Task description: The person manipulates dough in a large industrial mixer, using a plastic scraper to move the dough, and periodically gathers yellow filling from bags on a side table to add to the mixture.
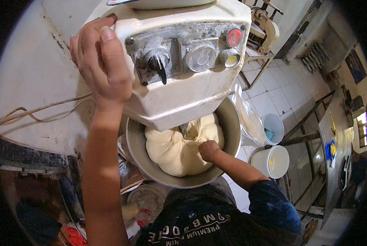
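Note:
A large mass of pale dough fills much of the round metal bowl beneath the white dough mixer's head. My right hand is closed at the dough's right side, its fingers pressed into or gripping the surface. Part of the mixing hook shows above a hollow in the dough; the rest is hidden by the mixer head and dough. My left hand leans on the left side of the mixer head, fingers stretched along its edge. Close by is the control panel, with a black knob.
A red button and a yellow button sit on the panel. Right of the bowl stand a white sack and two pails, a bluish one and a white one. A cable runs at left. A worktable stands far right.

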